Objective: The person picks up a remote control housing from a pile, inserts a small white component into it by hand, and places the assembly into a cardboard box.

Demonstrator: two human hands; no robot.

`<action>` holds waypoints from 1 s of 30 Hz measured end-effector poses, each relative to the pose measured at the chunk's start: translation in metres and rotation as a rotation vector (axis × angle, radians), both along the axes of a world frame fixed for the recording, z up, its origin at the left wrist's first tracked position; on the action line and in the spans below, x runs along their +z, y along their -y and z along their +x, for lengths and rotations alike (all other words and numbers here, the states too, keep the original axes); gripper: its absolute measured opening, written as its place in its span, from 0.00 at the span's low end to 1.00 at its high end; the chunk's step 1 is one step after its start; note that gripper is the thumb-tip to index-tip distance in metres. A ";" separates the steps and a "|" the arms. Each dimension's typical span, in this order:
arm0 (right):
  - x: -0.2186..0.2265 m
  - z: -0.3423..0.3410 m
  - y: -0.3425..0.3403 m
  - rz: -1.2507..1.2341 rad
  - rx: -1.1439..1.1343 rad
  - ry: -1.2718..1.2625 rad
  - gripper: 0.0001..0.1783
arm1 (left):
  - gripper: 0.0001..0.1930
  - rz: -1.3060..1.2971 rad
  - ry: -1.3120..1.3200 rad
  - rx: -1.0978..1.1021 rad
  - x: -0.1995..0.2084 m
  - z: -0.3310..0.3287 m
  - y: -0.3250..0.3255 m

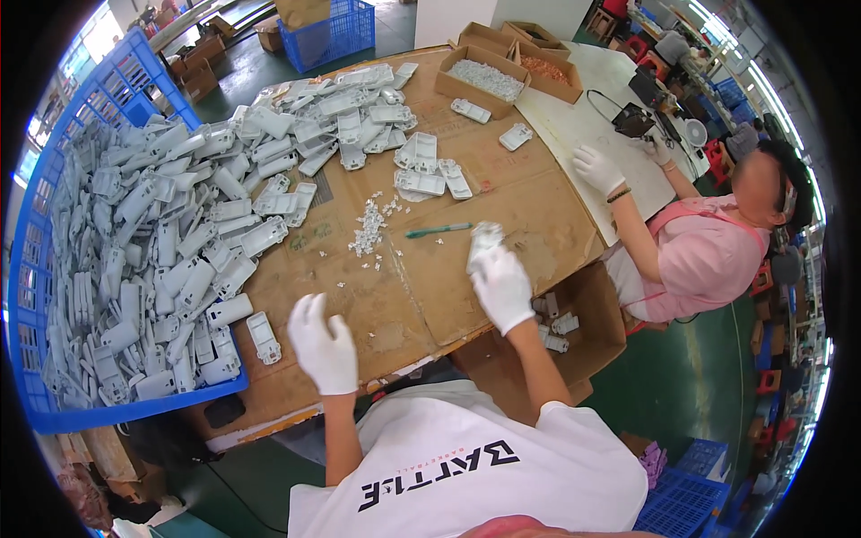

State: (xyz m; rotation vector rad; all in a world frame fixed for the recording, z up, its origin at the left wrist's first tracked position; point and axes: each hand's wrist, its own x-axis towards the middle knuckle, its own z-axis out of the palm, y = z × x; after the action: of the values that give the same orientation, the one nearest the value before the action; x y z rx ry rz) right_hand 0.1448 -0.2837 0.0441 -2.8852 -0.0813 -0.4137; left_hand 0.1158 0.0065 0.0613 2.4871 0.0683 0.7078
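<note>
Your white short-sleeved fabric shirt, at six o'clock, carries large black lettering with a smaller red line above. Toward ten o'clock, green marks on the table's brown flat cardboard covering are illegible.

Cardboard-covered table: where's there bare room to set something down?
One bare patch of cardboard lies between the right hand and the cardboard's right edge. Another, mostly bare, lies between the left hand and right hand, nearer than the small white pieces. It's crowded leftward: grey casings overflow the blue crate.
</note>
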 end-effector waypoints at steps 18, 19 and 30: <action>-0.044 0.245 0.108 -0.361 -0.413 0.105 0.15 | 0.22 0.236 -0.190 0.201 -0.055 -0.012 -0.050; -0.045 0.247 0.109 -0.370 -0.439 0.042 0.13 | 0.23 0.230 -0.190 0.184 -0.056 -0.013 -0.051; 0.024 0.060 -0.063 0.081 0.400 0.407 0.05 | 0.14 0.195 0.037 0.109 -0.044 -0.021 -0.075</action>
State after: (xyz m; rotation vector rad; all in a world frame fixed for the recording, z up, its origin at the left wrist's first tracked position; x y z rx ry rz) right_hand 0.2050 -0.2205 0.0681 -2.5699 -0.6751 -0.8840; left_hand 0.0952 0.0815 0.0168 2.6714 0.1277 0.8416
